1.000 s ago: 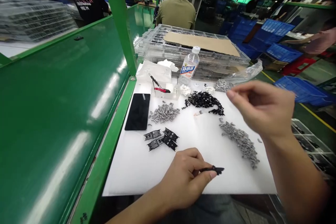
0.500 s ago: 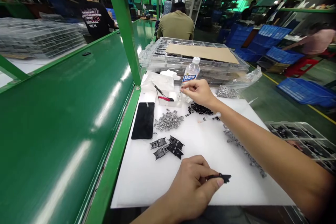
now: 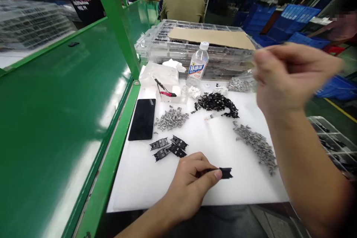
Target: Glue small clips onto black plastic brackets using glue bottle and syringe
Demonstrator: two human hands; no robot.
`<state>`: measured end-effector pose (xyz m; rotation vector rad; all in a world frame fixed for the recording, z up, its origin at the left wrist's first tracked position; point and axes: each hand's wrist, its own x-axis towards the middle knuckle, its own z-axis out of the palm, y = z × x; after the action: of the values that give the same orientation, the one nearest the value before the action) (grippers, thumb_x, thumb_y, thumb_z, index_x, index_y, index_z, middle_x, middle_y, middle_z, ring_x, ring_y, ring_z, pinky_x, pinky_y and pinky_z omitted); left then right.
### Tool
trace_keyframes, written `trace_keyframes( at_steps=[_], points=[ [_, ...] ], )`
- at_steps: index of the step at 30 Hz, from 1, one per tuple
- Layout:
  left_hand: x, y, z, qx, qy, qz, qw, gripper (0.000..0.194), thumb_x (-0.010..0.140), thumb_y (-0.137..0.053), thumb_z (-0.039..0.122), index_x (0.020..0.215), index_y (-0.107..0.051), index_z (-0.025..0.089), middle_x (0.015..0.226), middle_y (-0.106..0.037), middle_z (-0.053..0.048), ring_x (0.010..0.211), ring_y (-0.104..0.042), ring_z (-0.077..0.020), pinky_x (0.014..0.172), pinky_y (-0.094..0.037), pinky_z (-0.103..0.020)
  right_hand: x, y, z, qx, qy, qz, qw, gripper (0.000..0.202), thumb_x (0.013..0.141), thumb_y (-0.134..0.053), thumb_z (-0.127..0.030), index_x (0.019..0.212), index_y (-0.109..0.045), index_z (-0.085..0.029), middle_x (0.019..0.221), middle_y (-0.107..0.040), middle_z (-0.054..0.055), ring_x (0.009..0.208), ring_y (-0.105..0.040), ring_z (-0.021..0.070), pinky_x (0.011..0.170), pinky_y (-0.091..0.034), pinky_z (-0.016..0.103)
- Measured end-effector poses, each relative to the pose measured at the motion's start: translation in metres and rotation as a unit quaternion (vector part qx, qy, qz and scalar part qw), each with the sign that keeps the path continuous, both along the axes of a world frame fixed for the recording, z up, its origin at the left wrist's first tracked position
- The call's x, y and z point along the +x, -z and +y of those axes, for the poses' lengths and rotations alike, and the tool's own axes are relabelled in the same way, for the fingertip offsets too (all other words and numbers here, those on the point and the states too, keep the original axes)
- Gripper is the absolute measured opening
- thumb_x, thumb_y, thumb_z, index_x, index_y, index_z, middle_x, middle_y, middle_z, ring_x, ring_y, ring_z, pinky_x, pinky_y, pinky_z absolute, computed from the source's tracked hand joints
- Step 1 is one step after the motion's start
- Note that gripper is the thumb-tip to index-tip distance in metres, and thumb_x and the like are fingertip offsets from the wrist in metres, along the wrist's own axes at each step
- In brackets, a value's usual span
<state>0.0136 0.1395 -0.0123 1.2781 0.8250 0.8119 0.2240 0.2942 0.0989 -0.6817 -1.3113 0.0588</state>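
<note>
My left hand (image 3: 192, 184) pinches a black plastic part (image 3: 226, 173) above the white work surface (image 3: 134, 189). Raised at the right, my right hand (image 3: 290, 74) is blurred, its fingers pressed together; anything between them is too small to name. Several black parts (image 3: 178, 146) lie left of centre. Behind them is a pile of small grey pieces (image 3: 172, 118), with a phone (image 3: 142, 119) beside it. A heap of small black pieces (image 3: 216, 104) and a syringe (image 3: 217, 113) lie farther back. More grey pieces (image 3: 256, 145) spread at the right.
A bottle (image 3: 197, 65) and red-handled tweezers or pliers (image 3: 167, 93) stand at the back, before stacked clear trays (image 3: 173, 50) with cardboard (image 3: 212, 38) on top. A green post (image 3: 111, 11) and green conveyor (image 3: 55, 119) are left. A person (image 3: 182, 2) sits beyond the trays.
My right hand has moved from beside the bottle to the right and up, nearer the camera. My left hand still holds the black part. The view has tilted down.
</note>
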Motion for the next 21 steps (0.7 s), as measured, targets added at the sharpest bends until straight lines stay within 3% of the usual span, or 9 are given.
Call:
trace_keyframes(
  at_steps=[1, 2, 3, 4, 5, 8, 11, 21],
  points=[
    [0.000, 0.000, 0.000, -0.004, -0.003, -0.003, 1.000, 0.028, 0.097, -0.073, 0.039, 0.081, -0.082, 0.017, 0.077, -0.058, -0.002, 0.073, -0.054, -0.0142, 0.067, -0.037, -0.031, 0.007, 0.002, -0.024, 0.004, 0.005, 0.030, 1.000, 0.023, 0.071, -0.095, -0.035, 0.070, -0.075, -0.025, 0.066, -0.061, -0.002, 0.050, -0.045, 0.0105, 0.048, -0.032, 0.034],
    [0.000, 0.000, 0.001, -0.006, -0.004, -0.005, 1.000, 0.029, 0.098, -0.072, 0.040, 0.082, -0.082, 0.017, 0.077, -0.059, -0.002, 0.072, -0.054, -0.0140, 0.067, -0.037, -0.031, 0.011, 0.008, -0.049, -0.007, 0.001, 0.055, 0.998, 0.032, 0.067, -0.097, -0.038, 0.063, -0.068, -0.026, 0.061, -0.054, -0.005, 0.045, -0.035, 0.0083, 0.043, -0.027, 0.033],
    [0.000, 0.000, 0.001, -0.008, -0.003, -0.007, 1.000, 0.028, 0.098, -0.072, 0.040, 0.083, -0.082, 0.017, 0.077, -0.059, -0.002, 0.072, -0.054, -0.0138, 0.066, -0.037, -0.031, 0.014, 0.019, -0.074, -0.051, -0.012, 0.071, 0.996, 0.041, 0.070, -0.096, -0.034, 0.055, -0.059, -0.025, 0.055, -0.042, -0.007, 0.042, -0.026, 0.0072, 0.039, -0.021, 0.032],
    [0.000, 0.000, 0.001, -0.008, -0.002, -0.008, 1.000, 0.028, 0.098, -0.072, 0.039, 0.084, -0.082, 0.018, 0.077, -0.059, -0.002, 0.072, -0.054, -0.0135, 0.066, -0.037, -0.030, 0.015, 0.033, -0.099, -0.122, -0.020, 0.106, 0.987, 0.046, 0.074, -0.093, -0.028, 0.053, -0.052, -0.024, 0.056, -0.038, -0.007, 0.042, -0.024, 0.0075, 0.038, -0.018, 0.031],
    [0.000, 0.000, 0.001, -0.007, 0.000, -0.007, 1.000, 0.027, 0.099, -0.072, 0.039, 0.084, -0.082, 0.018, 0.077, -0.059, -0.001, 0.071, -0.054, -0.0132, 0.065, -0.036, -0.030, 0.014, 0.049, -0.121, -0.185, -0.028, 0.178, 0.966, 0.046, 0.071, -0.094, -0.024, 0.053, -0.051, -0.023, 0.056, -0.035, -0.007, 0.042, -0.025, 0.0072, 0.037, -0.016, 0.030],
    [0.000, -0.001, 0.000, -0.004, 0.000, 0.002, 1.000, 0.026, 0.099, -0.072, 0.038, 0.083, -0.080, 0.019, 0.077, -0.059, -0.001, 0.071, -0.054, -0.0126, 0.063, -0.036, -0.030, 0.007, 0.095, -0.166, -0.246, -0.016, 0.257, 0.935, 0.032, 0.077, -0.088, -0.019, 0.060, -0.060, -0.021, 0.058, -0.036, -0.007, 0.044, -0.029, 0.0071, 0.039, -0.018, 0.029],
    [0.000, -0.003, -0.001, 0.000, -0.001, 0.017, 1.000, 0.027, 0.100, -0.071, 0.037, 0.082, -0.079, 0.019, 0.077, -0.060, -0.001, 0.071, -0.054, -0.0127, 0.063, -0.037, -0.029, 0.004, 0.117, -0.181, -0.269, -0.030, 0.286, 0.919, 0.019, 0.082, -0.084, -0.021, 0.068, -0.070, -0.020, 0.058, -0.037, -0.007, 0.046, -0.029, 0.0060, 0.042, -0.021, 0.027],
    [0.002, -0.004, -0.002, 0.027, -0.017, 0.022, 0.999, 0.025, 0.103, -0.067, 0.031, 0.084, -0.078, 0.020, 0.079, -0.061, -0.002, 0.073, -0.056, -0.0143, 0.065, -0.041, -0.029, 0.007, 0.121, -0.183, -0.352, -0.105, 0.268, 0.891, 0.004, 0.084, -0.084, -0.025, 0.081, -0.081, -0.024, 0.060, -0.038, -0.005, 0.048, -0.036, 0.0083, 0.043, -0.030, 0.028]
  ],
)
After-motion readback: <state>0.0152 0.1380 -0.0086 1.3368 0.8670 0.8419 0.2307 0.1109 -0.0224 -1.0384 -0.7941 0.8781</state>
